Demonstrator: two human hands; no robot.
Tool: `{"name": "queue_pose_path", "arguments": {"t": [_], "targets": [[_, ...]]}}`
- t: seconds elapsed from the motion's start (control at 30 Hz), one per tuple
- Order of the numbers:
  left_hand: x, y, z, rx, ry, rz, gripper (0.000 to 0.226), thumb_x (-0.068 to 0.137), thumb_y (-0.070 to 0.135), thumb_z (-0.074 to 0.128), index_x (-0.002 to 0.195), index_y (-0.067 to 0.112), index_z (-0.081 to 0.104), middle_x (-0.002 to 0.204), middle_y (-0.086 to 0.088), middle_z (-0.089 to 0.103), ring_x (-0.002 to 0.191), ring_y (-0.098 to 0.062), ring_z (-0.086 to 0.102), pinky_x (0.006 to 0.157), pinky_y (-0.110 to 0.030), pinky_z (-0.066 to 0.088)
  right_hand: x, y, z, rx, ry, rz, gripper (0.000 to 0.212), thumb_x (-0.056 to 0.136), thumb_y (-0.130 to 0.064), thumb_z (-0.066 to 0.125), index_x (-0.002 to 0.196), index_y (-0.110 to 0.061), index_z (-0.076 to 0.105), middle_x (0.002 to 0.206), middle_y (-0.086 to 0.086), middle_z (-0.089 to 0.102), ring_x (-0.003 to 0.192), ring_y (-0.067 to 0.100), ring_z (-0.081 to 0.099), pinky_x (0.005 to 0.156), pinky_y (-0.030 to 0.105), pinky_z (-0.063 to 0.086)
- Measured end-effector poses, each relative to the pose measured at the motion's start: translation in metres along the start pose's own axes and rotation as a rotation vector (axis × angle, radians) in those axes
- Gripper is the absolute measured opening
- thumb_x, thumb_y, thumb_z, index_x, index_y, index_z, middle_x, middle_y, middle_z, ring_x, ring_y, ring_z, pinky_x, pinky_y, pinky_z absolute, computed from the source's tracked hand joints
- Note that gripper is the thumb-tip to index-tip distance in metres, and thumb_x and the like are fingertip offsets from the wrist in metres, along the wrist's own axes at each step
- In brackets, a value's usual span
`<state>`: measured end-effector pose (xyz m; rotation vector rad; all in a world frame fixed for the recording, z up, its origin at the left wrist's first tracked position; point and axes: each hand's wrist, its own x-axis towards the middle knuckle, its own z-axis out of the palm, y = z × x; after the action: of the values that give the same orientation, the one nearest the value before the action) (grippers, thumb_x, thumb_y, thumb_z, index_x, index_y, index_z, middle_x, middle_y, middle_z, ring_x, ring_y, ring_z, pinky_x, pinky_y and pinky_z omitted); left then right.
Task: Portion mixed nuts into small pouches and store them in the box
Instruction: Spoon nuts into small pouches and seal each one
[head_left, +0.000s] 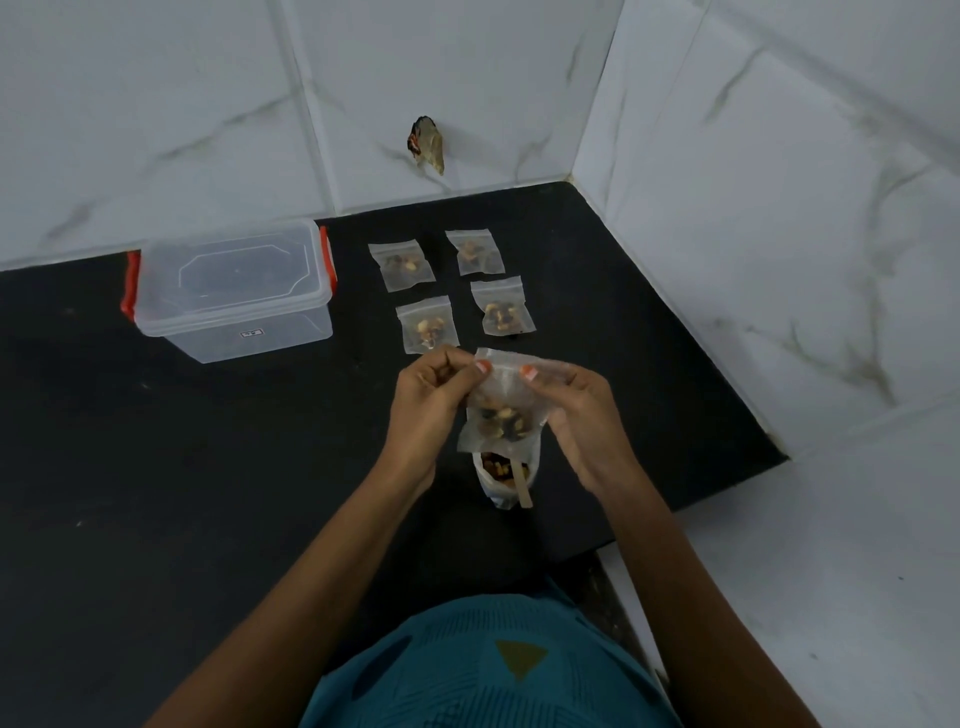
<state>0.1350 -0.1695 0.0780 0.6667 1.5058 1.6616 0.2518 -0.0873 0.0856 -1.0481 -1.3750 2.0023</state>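
While over the nut bag (500, 477), pouch (501, 411), top edge in left hand (427, 400) and right hand (583, 418) pinch.

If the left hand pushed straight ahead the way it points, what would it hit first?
Probably the nearest filled pouch on the black counter, just beyond the left hand; the hand looks raised, so it might pass over it.

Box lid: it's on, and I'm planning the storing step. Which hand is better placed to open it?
Probably left: the left hand is nearer the box; the right hand, farther off, could hold the pouch alone.
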Motion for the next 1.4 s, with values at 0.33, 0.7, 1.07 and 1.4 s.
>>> {"name": "queue_pose_path", "arguments": {"t": [0.33, 0.7, 1.07, 1.4], "targets": [[0.001, 0.002, 0.002, 0.021, -0.068, -0.048, 0.012, 0.088, 0.008, 0.055, 0.089, 0.014, 0.065, 0.082, 0.005, 0.069, 0.074, 0.001, 0.065, 0.062, -0.009, 0.047, 0.01, -0.001, 0.002, -0.201, 0.053, -0.057, 0.012, 0.083, -0.007, 0.063, 0.091, -0.015, 0.067, 0.085, -0.007, 0.067, 0.074, -0.005, 0.064, 0.06, 0.01, 0.049], [0.02, -0.001, -0.003, 0.062, -0.011, -0.01, 0.009, 0.085, 0.009, 0.059, 0.078, 0.014, 0.064, 0.082, -0.002, 0.067, 0.081, -0.011, 0.065, 0.075, -0.021, 0.053, 0.022, -0.004, -0.006, -0.062, -0.011, -0.004, 0.01, 0.079, -0.01, 0.062, 0.087, -0.013, 0.067, 0.082, -0.002, 0.072, 0.083, 0.009, 0.068, 0.072, 0.021, 0.055], [0.051, -0.009, -0.005, -0.202, -0.055, -0.266, 0.017, 0.092, 0.014, 0.049, 0.091, 0.01, 0.066, 0.093, -0.004, 0.07, 0.092, -0.015, 0.066, 0.085, -0.031, 0.055, 0.054, -0.013, -0.01, -0.03, 0.083, 0.001, 0.013, 0.088, -0.011, 0.055, 0.081, -0.014, 0.065, 0.077, -0.003, 0.069, 0.073, 0.006, 0.067, 0.073, 0.026, 0.056], [0.114, -0.012, 0.015, -0.29, -0.007, -0.398, 0.016, 0.094, 0.009, 0.046, 0.097, 0.012, 0.062, 0.099, -0.005, 0.067, 0.092, -0.015, 0.065, 0.081, -0.031, 0.054, 0.12, -0.016, -0.036, -0.29, 0.057, 0.034, 0.029, 0.089, -0.002, 0.052, 0.109, -0.02, 0.061, 0.105, -0.003, 0.065, 0.1, 0.011, 0.062, 0.083, 0.027, 0.053]]}}
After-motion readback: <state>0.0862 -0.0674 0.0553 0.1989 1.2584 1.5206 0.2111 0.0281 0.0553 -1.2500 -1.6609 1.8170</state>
